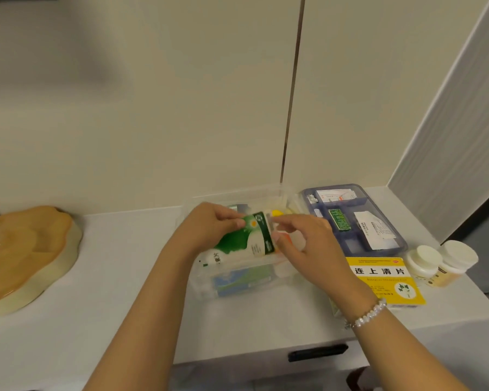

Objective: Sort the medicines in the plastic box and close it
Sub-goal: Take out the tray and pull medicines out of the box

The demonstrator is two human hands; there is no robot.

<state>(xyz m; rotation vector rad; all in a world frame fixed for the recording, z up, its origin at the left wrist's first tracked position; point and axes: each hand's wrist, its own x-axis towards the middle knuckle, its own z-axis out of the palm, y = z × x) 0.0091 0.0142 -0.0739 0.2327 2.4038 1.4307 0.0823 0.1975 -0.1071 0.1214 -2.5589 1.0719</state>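
A clear plastic box (201, 289) stands open on the white counter in front of me. Above it I hold a green-and-white medicine box (244, 244), tilted. My left hand (209, 224) grips its upper left corner and my right hand (308, 241) pinches its right end. Inside the clear box lie a blue-green packet (243, 277) and something yellow (277, 213). A blue tray (404, 241) with packets and a green blister strip sits to the right.
A yellow medicine box (387, 280) lies right of the clear box, partly under my right wrist. Two white-capped bottles (441, 263) stand beyond it by the counter's right edge. A tan lobed tray (26, 255) occupies the left. A wall rises just behind.
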